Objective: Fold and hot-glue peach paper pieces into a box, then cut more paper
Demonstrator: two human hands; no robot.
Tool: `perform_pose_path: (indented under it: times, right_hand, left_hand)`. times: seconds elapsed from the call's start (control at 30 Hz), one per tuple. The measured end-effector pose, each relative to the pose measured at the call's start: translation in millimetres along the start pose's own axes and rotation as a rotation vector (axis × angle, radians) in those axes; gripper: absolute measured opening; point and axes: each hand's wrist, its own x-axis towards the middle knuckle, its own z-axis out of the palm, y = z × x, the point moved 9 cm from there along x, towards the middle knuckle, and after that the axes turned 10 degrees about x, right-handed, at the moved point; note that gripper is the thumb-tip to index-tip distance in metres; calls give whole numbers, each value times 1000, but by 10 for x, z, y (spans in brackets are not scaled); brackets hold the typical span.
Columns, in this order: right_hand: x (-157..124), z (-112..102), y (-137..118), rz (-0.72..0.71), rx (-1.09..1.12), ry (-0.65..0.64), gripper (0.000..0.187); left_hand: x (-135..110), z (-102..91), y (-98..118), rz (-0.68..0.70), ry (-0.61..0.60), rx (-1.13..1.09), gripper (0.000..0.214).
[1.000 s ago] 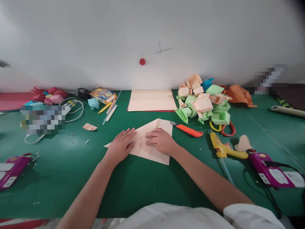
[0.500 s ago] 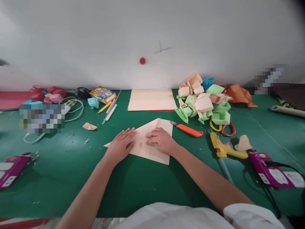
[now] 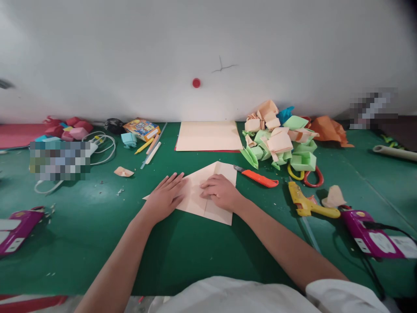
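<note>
A folded sheet of peach paper [image 3: 218,211] lies on the green table in front of me, with creases and slanted edges. My left hand [image 3: 165,195] rests flat on its left part, fingers stretched out. On the middle of the sheet is my right hand [image 3: 221,191], its fingers slightly bent and their tips pressing the paper. It grips nothing. An orange utility knife [image 3: 260,178] lies just right of the sheet, its tip at the paper's upper right edge.
Flat peach sheets [image 3: 208,135] lie near the wall. Folded paper pieces [image 3: 280,141] are heaped at right, near scissors [image 3: 313,176], a yellow glue gun [image 3: 304,202] and a purple power strip [image 3: 369,232]. At left are crayons [image 3: 152,150], a box [image 3: 142,129] and a paper scrap [image 3: 124,171].
The camera view has shifted very slightly. Both hands stay on the folded sheet in nearly the same place, and the sheet keeps its shape.
</note>
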Motion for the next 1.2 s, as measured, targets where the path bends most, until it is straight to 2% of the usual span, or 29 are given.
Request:
perform_pose_path:
  times: [0.27, 0.53, 0.73, 0.87, 1.03, 1.13, 1.2]
  right_hand:
    - [5, 2, 4, 15, 13, -2, 42]
    - [0, 13, 16, 31, 9, -4, 40]
    - [0, 12, 14, 42, 4, -12, 41]
    - [-2, 17, 8, 46, -1, -16, 41]
    - [1, 24, 10, 50, -8, -27, 39]
    - [4, 21, 9, 52, -14, -31, 36]
    - [5, 20, 3, 52, -19, -33, 34]
  left_hand:
    - [-68, -10, -78, 24, -11, 45, 61]
    - [-363, -50, -550, -170, 85, 169, 65]
    - [-600, -36, -816, -337, 79, 236, 74]
    - [-750, -202, -893, -446, 159, 286, 66]
    - [-878, -558, -1030, -594, 274, 310, 61]
    - [-873, -747, -965, -596, 344, 299, 53]
    - [-843, -781, -850, -554, 366, 251, 44]
